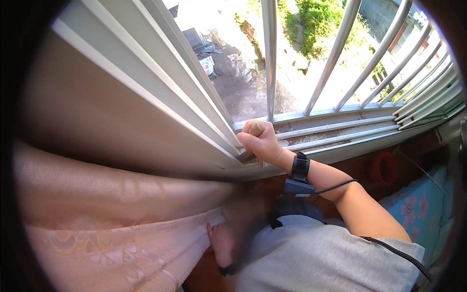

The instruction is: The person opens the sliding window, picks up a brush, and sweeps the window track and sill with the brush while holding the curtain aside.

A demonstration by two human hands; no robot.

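My right hand (260, 141) is closed in a fist at the inner corner of the window track (331, 127). A small brownish tip of something shows between its fingers; I cannot make out what it is. A black strap with a small box (298, 187) and a cable sits on that forearm. Lower down, my left hand (222, 241) is at the edge of the pale pink patterned curtain (126, 243), gripping the fabric with a finger or thumb showing along it. A dark blur beside this hand hides part of it.
White window frame panels (146, 73) slant across the upper left. Curved metal bars (270, 63) stand outside the window, with ground and plants beyond. To the right are a red round container (383, 168) and a blue flowered cloth (413, 209).
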